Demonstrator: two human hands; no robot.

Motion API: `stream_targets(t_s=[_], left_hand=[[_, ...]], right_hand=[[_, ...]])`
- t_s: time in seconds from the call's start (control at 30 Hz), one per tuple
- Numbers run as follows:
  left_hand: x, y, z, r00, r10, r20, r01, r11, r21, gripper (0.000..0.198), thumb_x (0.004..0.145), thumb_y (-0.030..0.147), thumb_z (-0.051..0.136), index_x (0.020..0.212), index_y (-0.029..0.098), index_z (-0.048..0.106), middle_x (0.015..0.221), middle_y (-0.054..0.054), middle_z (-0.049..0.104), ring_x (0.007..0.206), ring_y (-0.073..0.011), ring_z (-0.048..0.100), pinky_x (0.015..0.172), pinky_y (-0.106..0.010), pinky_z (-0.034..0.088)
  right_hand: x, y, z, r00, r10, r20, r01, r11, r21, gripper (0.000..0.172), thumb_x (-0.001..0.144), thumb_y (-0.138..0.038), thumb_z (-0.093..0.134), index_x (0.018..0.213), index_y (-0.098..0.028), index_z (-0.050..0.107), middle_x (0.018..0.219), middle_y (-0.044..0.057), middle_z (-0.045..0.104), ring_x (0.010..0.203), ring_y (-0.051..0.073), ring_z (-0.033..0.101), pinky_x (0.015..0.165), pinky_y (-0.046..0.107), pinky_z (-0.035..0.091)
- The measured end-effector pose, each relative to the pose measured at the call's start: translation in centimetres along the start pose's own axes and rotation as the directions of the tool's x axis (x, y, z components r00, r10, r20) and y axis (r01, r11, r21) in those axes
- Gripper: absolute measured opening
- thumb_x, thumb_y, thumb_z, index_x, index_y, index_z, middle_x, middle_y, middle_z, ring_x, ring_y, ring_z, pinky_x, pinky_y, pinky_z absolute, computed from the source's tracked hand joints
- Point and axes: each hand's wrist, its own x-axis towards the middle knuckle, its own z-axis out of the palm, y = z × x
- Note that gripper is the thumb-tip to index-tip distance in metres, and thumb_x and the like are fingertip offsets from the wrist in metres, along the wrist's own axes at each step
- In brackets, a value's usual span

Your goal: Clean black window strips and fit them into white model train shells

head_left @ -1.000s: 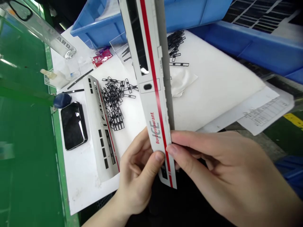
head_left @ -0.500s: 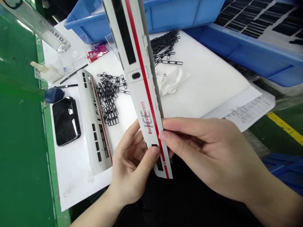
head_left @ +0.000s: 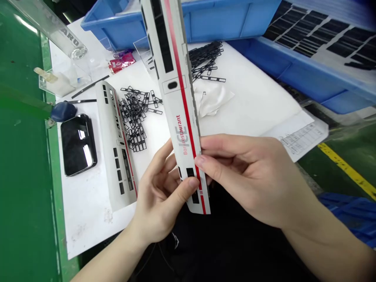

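Note:
Both my hands hold the lower end of a white ICE model train car shell, which has a red stripe and "Bordrestaurant" lettering. My left hand supports it from below, with the thumb on its face near dark window openings. My right hand pinches its edge between thumb and fingers. A second white car shell lies on the white sheet to the left. Beside that shell is a heap of small black window frames, and a smaller heap lies behind the held shell.
A black smartphone, a blue-handled tool, a clear acrylic stand, a red packet, and a crumpled white tissue surround the work area. Blue bins stand behind, and printed papers lie right.
The whole scene has shifted slightly up and left in view. My hands keep hold of the shell, which stays tilted much the same.

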Motion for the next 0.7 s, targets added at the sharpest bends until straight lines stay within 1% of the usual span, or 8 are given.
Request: stream_targets(t_s=[0.1,0.17,0.27,0.33,0.43,0.53,0.63,0.7], left_hand=[[0.2,0.0,0.0,1.000,0.002,-0.005,-0.002,1.000,0.018,0.069,0.095,0.007,0.071,0.153,0.038,0.051,0.146,-0.006,0.064,0.134,-0.0318,0.062,0.100,-0.037,0.063],[0.2,0.0,-0.2,0.999,-0.001,0.036,0.000,1.000,0.009,0.070,0.095,0.007,0.070,0.153,0.041,0.050,0.150,-0.004,0.062,0.137,-0.0318,0.059,0.103,-0.038,0.062],[0.1,0.0,-0.5,0.996,-0.022,0.086,0.023,1.000,-0.014,0.070,0.096,0.006,0.069,0.155,0.039,0.049,0.155,-0.006,0.056,0.141,-0.0325,0.056,0.107,-0.039,0.059],[0.0,0.1,-0.5,0.996,-0.025,0.081,0.025,1.000,0.001,0.070,0.095,0.006,0.069,0.155,0.036,0.049,0.158,-0.006,0.054,0.141,-0.0328,0.055,0.109,-0.039,0.059],[0.0,0.2,-0.3,0.999,-0.011,0.032,0.010,1.000,0.028,0.069,0.095,0.005,0.069,0.154,0.036,0.050,0.154,-0.006,0.057,0.136,-0.0308,0.060,0.105,-0.036,0.061],[0.2,0.1,-0.1,1.000,0.007,-0.019,-0.007,1.000,0.020,0.069,0.094,0.006,0.070,0.153,0.035,0.051,0.148,-0.006,0.063,0.132,-0.0279,0.064,0.103,-0.034,0.061],[0.3,-0.2,0.1,0.993,0.051,-0.110,-0.051,0.999,0.002,0.065,0.092,0.008,0.074,0.148,0.035,0.055,0.146,-0.005,0.064,0.132,-0.0272,0.064,0.106,-0.036,0.059],[0.2,-0.4,0.2,0.988,0.057,-0.142,-0.061,0.998,-0.022,0.055,0.092,0.010,0.074,0.140,0.033,0.061,0.145,-0.005,0.064,0.130,-0.0282,0.065,0.107,-0.039,0.060]], right_hand=[[0.0,0.0,0.0,0.999,-0.007,-0.031,0.006,1.000,-0.010,0.023,0.099,-0.022,0.065,0.116,-0.029,0.080,0.114,0.001,0.078,0.106,0.021,0.075,0.089,0.028,0.065],[-0.1,-0.1,-0.1,0.999,-0.007,-0.040,0.007,1.000,-0.013,0.023,0.099,-0.022,0.066,0.116,-0.029,0.080,0.113,0.002,0.078,0.106,0.022,0.076,0.089,0.029,0.066],[-0.2,-0.1,-0.1,0.999,-0.008,-0.035,0.008,1.000,0.010,0.025,0.099,-0.022,0.065,0.118,-0.029,0.079,0.109,0.001,0.079,0.101,0.020,0.077,0.086,0.027,0.066],[-0.2,-0.1,-0.1,1.000,-0.006,-0.030,0.007,0.999,0.036,0.025,0.099,-0.020,0.064,0.117,-0.029,0.079,0.108,0.000,0.079,0.100,0.019,0.077,0.085,0.026,0.066],[-0.1,0.0,0.0,0.999,0.003,-0.034,0.000,0.998,0.067,0.024,0.100,-0.020,0.063,0.115,-0.028,0.079,0.108,0.000,0.079,0.100,0.017,0.077,0.086,0.024,0.065],[-0.3,0.3,0.1,0.999,0.043,-0.007,-0.042,0.988,0.148,0.024,0.099,-0.020,0.065,0.120,-0.025,0.076,0.111,0.002,0.079,0.101,0.018,0.077,0.089,0.026,0.065],[-1.0,0.7,0.3,0.994,0.078,0.080,-0.095,0.969,0.230,0.030,0.098,-0.023,0.068,0.128,-0.024,0.070,0.117,0.004,0.077,0.103,0.018,0.076,0.090,0.028,0.064],[-1.5,1.0,0.5,0.988,0.074,0.136,-0.102,0.972,0.212,0.030,0.098,-0.022,0.068,0.128,-0.025,0.069,0.117,0.003,0.076,0.102,0.016,0.075,0.090,0.026,0.063]])
